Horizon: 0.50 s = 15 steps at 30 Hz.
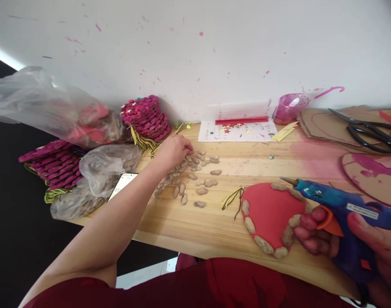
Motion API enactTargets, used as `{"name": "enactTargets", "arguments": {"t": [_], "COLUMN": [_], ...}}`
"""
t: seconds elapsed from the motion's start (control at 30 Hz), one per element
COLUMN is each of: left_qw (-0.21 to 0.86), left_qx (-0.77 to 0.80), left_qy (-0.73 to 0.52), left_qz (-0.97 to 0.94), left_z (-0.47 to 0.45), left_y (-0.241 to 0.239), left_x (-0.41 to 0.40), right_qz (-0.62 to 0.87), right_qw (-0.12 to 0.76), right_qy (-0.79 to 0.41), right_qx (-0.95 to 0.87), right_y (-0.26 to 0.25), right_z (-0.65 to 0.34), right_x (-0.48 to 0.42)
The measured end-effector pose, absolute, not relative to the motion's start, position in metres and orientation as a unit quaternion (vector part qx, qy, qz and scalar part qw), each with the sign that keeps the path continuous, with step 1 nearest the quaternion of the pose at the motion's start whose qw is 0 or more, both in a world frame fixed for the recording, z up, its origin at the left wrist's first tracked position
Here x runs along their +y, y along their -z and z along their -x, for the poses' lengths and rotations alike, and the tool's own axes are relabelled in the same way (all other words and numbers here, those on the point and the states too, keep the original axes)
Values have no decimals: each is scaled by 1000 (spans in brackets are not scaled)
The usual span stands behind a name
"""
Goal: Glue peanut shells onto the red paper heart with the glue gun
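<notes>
My left hand [174,150] reaches across the wooden table [189,222] into a scatter of peanut shells [195,179], its fingers curled together on one of them. My right hand [352,239] grips a blue glue gun [343,214] with an orange trigger, nozzle pointing left. Just below the nozzle lies a red foam heart [269,214] with peanut shells stuck round its edge.
Magenta woven pieces [147,117] and plastic bags [96,171] of shells crowd the left. A phone [121,186] lies by the bags. At the back stand a sticker sheet [237,130], a pink cup [288,107], black scissors [368,130] and painted cardboard [371,175].
</notes>
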<state>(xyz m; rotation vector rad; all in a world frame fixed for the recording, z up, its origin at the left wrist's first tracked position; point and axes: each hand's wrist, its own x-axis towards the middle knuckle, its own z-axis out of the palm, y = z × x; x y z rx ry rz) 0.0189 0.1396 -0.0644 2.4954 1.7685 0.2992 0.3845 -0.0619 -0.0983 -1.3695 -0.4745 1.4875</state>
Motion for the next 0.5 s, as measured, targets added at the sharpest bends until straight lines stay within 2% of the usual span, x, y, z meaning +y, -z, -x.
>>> {"name": "enactTargets", "arguments": {"t": [0.17,0.5], "left_qw": [79,71], "left_qx": [621,614], "left_qy": [-82,-76], "left_qz": [-776,-782], "left_z": [-22,-22], "left_y": [53,53], "left_x": [139,139], "right_qz": [610,586], "right_qw": [505,505], "right_qy": [-594,-615], "right_qx": [-143,-153], "right_y": [99,109], "right_z": [-384,-390], "right_x": [-56,-60]}}
